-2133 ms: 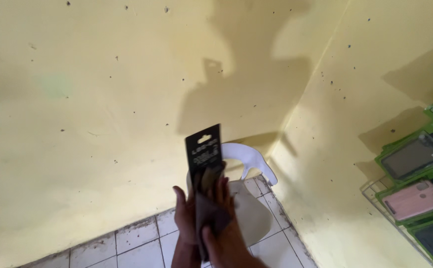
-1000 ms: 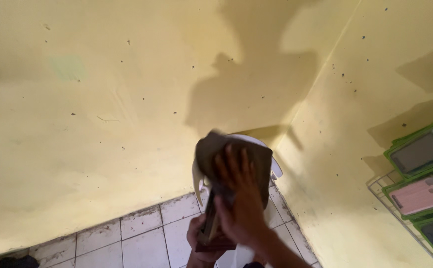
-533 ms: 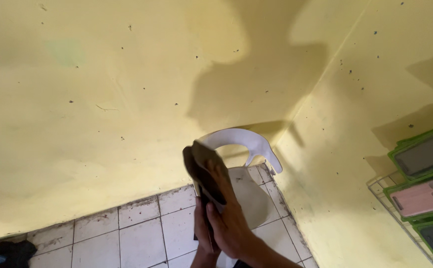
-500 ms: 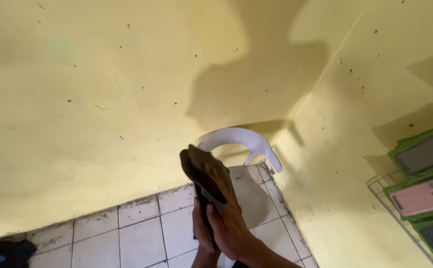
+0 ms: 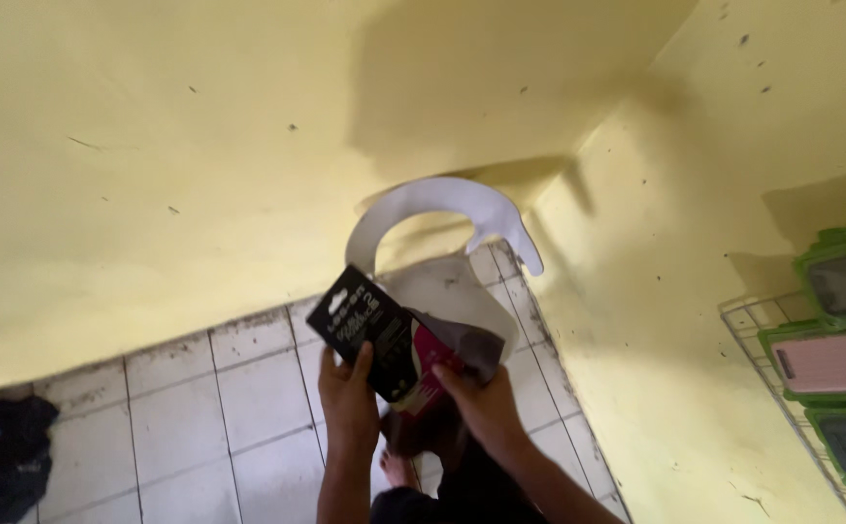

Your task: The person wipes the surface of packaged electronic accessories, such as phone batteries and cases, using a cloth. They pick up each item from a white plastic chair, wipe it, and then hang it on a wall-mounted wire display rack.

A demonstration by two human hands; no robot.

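Looking down from the head view, both hands hold a flat black packet [image 5: 369,335] in front of a white plastic chair [image 5: 442,247] standing in the corner of yellow walls over a tiled floor [image 5: 248,388]. The left hand [image 5: 348,398] grips the packet's lower edge, thumb on its face. The right hand [image 5: 476,403] pinches a red-and-dark piece [image 5: 442,364] at the packet's right end. Keeping the left grip firm near the edge while the right works with the fingertips alone should stop the card from bending. Phone cases [image 5: 845,359] hang on a wire rack at right; dark cloth [image 5: 10,456] lies at left.
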